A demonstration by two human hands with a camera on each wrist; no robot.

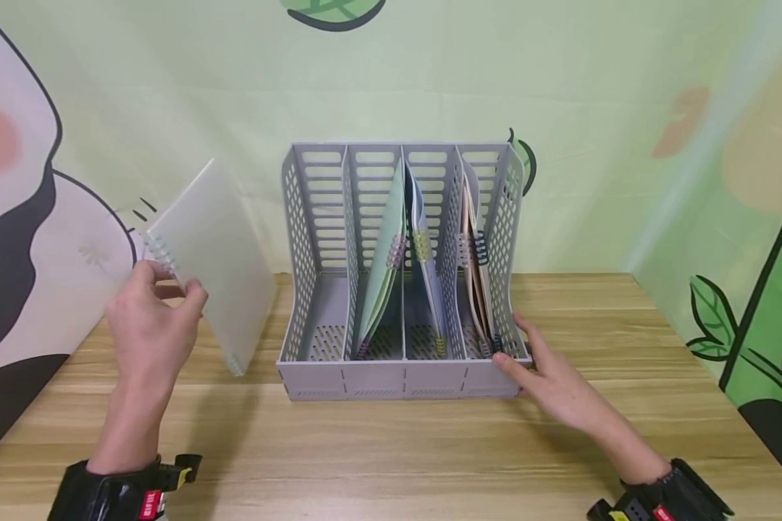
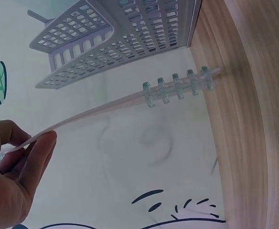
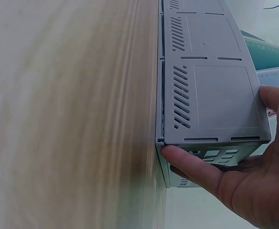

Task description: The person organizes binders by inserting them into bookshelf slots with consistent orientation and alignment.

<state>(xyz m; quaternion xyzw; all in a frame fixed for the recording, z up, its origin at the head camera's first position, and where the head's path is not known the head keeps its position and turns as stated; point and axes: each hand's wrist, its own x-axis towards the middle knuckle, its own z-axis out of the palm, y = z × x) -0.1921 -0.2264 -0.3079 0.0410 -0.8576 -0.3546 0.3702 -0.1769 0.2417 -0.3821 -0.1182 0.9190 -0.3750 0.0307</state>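
Observation:
A thin white ring-bound notebook hangs tilted above the table, left of the grey file organizer. My left hand pinches its spine edge between thumb and fingers; clear rings show along that edge in the left wrist view. At the organizer's front right corner, my right hand grips the edge, thumb over the front lip and fingers along the side wall. Inside the organizer, a green notebook leans in the second compartment, a blue notebook in the third, and pinkish and grey notebooks in the rightmost.
The organizer stands on a wooden table near its back edge. Its leftmost compartment holds no notebook. Behind hangs a pale green printed cloth, with cartoon shapes on both sides.

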